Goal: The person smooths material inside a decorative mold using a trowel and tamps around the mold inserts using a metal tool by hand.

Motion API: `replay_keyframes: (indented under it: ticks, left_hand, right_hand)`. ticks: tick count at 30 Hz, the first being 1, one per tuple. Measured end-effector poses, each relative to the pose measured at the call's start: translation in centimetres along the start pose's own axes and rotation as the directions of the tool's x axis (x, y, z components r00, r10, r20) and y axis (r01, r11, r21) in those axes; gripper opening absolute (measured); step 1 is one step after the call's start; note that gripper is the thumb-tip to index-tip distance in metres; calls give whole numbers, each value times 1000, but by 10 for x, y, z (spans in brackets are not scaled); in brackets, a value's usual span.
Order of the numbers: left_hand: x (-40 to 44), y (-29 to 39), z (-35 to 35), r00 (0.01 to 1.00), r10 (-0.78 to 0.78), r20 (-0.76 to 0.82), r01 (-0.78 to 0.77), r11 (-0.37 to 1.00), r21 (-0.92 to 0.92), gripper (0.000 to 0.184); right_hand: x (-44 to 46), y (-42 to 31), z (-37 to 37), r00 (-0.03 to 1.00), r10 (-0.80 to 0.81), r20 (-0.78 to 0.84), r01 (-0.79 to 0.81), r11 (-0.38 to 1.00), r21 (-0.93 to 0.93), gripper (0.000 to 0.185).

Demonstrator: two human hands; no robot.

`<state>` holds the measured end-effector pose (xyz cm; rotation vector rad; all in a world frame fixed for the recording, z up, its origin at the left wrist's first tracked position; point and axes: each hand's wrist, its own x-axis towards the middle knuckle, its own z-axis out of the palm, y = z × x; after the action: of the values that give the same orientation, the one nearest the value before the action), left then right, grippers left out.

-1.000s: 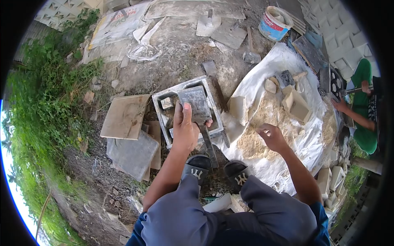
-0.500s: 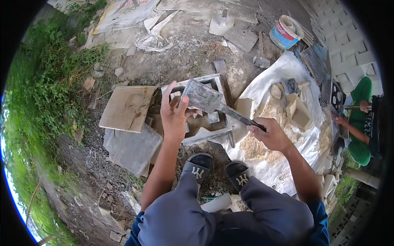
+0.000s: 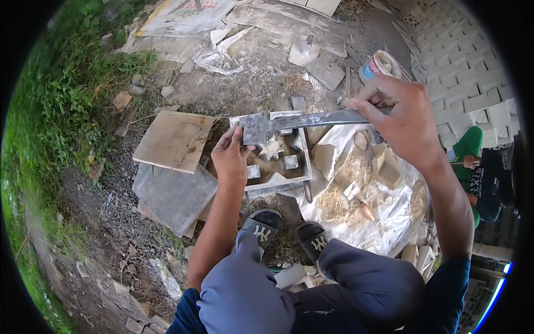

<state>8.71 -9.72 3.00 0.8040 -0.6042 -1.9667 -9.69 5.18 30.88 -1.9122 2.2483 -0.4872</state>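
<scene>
My right hand (image 3: 399, 119) grips the handle end of a long flat metal scraper (image 3: 317, 119) with a squarish blade, held nearly level. My left hand (image 3: 229, 161) pinches the lower edge of that blade between thumb and fingers. Beneath the tool lies a rectangular metal mould (image 3: 278, 185), with several square blocks and a star-shaped piece (image 3: 272, 149) inside. The blade and my left hand hide its upper left part. To the right, a small trowel (image 3: 353, 191) rests on pale sandy powder (image 3: 334, 206) spread over a white sack (image 3: 389, 236).
Flat boards (image 3: 172, 142) are stacked left of the mould. A paint bucket (image 3: 381, 65) and another trowel (image 3: 303, 51) stand farther back. White patterned blocks (image 3: 473, 72) line the right side. Another person in dark clothing (image 3: 486, 183) sits at far right. Weeds grow at left.
My right hand has risen up and to the right, swinging the scraper handle to nearly level. My left fingers have closed on the blade. The trowel on the powder now shows.
</scene>
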Motion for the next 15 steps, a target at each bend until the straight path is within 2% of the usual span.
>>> replay_keyframes:
  ticks: [1,2,3,4,5,6,8,9,10,12,13,14,15]
  left_hand:
    - [-4,4,3,997,-68,-24,68,998,0,16]
    - [-5,3,4,998,-65,-23,65,998,4,16]
    - [-5,0,4,993,-118,19,119,990,-78,14]
    - [-7,-6,4,983,-172,63,180,972,-154,12]
    - [-7,-15,6,974,-208,90,222,956,-192,8]
    - [-9,-23,11,973,-214,88,227,955,-193,8]
    - [-13,-35,24,955,-250,161,274,950,-148,8]
    - [-19,-42,33,952,-264,156,286,948,-141,7]
    - [-21,-47,39,945,-273,179,292,952,-94,7]
    - [-21,-42,36,930,-280,239,218,942,256,13]
    - [-17,-40,28,934,-276,226,214,940,264,13]
    - [-12,-36,16,959,-3,284,-177,776,606,19]
    - [-9,-33,2,880,198,432,-475,373,797,26]
  right_hand:
    - [1,-7,1,980,158,-119,-138,977,160,19]
    - [2,-12,2,924,323,-205,-246,911,330,18]
    - [5,-13,7,923,324,-207,-245,911,332,18]
    - [6,-8,17,858,336,-389,-30,788,615,22]
    - [6,-3,27,745,406,-530,233,585,777,29]
    - [7,5,36,746,409,-526,227,586,778,29]
    - [13,17,54,818,365,-445,462,44,886,41]
    - [18,12,61,810,454,-372,420,-7,907,46]
    - [19,24,60,815,443,-374,423,-14,906,46]
    - [20,49,64,922,283,-264,317,-160,935,49]
    - [24,54,68,913,304,-271,308,-81,948,52]
    - [26,59,74,913,306,-269,311,-97,946,52]
    - [26,63,83,928,283,-242,285,-123,951,53]
